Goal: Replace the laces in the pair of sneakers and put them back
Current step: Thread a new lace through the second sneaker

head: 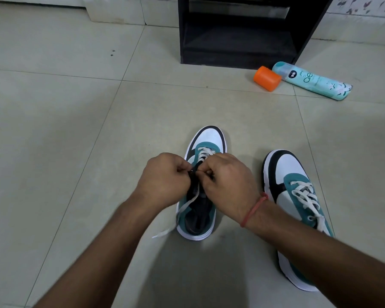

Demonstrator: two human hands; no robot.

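Tiled floor (53,130); left sneaker (198,210) centre, laced sneaker (298,207) right of it. Left hand (162,176), right hand (227,181) pinching soft limp lace (187,204), probably near tip. Grip tip, thread eyelet.

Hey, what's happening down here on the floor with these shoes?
A person is working on the laces of one sneaker on the tiled floor. The left hand and right hand both pinch at the lace near the tongue, and a loose white lace end trails onto the tile. The other sneaker sits laced beside it. Farther off lie a spray can and an orange cap near a black shelf.
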